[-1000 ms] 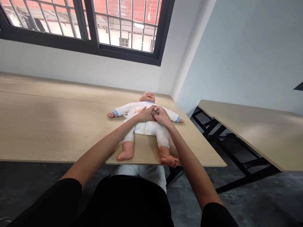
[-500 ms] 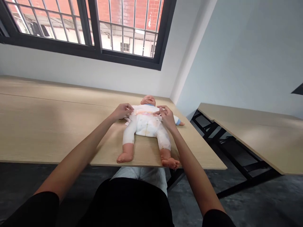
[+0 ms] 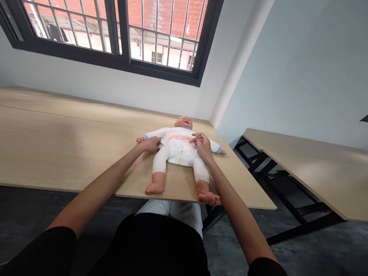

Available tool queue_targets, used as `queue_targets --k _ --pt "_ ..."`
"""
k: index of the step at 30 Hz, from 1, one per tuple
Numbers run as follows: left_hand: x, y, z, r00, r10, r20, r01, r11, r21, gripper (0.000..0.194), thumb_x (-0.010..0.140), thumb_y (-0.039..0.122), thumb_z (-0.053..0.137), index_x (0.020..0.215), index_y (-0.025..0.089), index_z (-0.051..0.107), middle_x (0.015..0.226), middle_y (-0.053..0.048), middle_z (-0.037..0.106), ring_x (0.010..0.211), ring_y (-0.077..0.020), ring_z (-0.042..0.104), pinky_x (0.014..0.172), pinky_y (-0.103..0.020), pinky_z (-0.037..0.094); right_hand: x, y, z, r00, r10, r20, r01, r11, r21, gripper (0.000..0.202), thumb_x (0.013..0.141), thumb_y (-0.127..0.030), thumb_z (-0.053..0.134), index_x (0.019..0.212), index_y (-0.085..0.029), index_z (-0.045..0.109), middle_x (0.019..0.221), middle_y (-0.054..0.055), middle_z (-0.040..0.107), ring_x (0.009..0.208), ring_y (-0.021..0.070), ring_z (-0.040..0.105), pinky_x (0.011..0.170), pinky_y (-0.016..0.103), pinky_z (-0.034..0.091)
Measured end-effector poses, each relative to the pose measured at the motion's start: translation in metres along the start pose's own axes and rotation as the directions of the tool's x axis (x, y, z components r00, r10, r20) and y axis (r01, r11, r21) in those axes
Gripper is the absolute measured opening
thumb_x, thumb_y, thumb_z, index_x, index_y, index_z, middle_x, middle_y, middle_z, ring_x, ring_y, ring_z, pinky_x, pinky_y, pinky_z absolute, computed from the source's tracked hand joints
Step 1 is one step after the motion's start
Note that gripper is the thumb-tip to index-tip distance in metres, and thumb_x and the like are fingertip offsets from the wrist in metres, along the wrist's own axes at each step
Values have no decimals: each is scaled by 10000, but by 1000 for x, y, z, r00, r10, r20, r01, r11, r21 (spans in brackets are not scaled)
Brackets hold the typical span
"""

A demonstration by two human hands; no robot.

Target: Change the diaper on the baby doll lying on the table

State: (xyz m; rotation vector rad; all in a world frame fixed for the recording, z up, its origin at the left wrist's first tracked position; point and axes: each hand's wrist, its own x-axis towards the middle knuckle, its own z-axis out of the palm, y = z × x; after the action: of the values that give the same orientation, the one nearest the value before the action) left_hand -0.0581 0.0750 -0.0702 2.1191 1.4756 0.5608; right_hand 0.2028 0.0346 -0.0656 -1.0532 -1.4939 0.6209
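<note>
A baby doll [image 3: 184,122] lies on its back on the table, feet toward me, in a white suit with blue cuffs. Around its hips is a white diaper [image 3: 181,153] with a faint line down the front. At the diaper's left side, my left hand [image 3: 152,143] is closed on a thin white side tab [image 3: 165,142]; its fingertips are partly hidden. My right hand [image 3: 202,146] is at the right side of the diaper's waist, fingers bent and touching it, seemingly gripping its edge. The doll's left-side arm [image 3: 153,134] stretches out beyond my left hand.
The doll's feet lie near the front edge of the wooden table [image 3: 71,153]. A second table [image 3: 301,161] with a black frame stands across a gap at the right. A barred window [image 3: 161,38] is in the wall behind.
My left hand has moved lower and against the diaper's side, uncovering the doll's arm. My right hand stays at the waist. The view has shifted slightly.
</note>
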Motion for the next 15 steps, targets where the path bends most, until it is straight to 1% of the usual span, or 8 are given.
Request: queue_targets --k 3,6,9,12,15 --pt "0 -4 -2 1000 -27 -7 27 999 25 133 511 154 622 581 209 524 568 36 549 607 -166 555 517 -225 336 2 3 -2 994 23 -105 -19 999 31 549 841 -751 425 898 -222 558 715 44 652 686 190 602 645 303 452" --pt "-1 -7 -6 997 -68 -45 70 997 37 168 536 194 653 685 216 578 638 39 600 655 -170 590 520 -213 350 3 5 -3 984 61 -167 -54 997 49 593 824 -800 398 861 -226 541 684 42 625 642 191 585 608 309 446" --pt "-2 -8 -9 991 -90 -98 95 994 47 236 534 198 695 749 224 604 703 29 635 743 -189 614 549 -212 352 3 6 -3 982 79 -171 -70 996 58 596 819 -806 404 852 -226 539 675 41 619 621 189 576 587 309 440" --pt "-3 -8 -10 986 -96 -137 103 994 43 286 502 164 717 762 221 612 727 16 644 800 -216 620 565 -222 345 3 7 -4 984 82 -156 -74 995 61 575 830 -783 419 863 -224 550 680 41 623 633 188 584 593 306 440" --pt "-4 -7 -10 982 -99 -159 102 995 7 266 514 160 711 754 218 612 701 17 634 799 -223 624 563 -229 347 3 8 -4 985 85 -149 -78 996 54 559 847 -762 417 874 -223 561 684 38 626 631 182 580 600 302 447"
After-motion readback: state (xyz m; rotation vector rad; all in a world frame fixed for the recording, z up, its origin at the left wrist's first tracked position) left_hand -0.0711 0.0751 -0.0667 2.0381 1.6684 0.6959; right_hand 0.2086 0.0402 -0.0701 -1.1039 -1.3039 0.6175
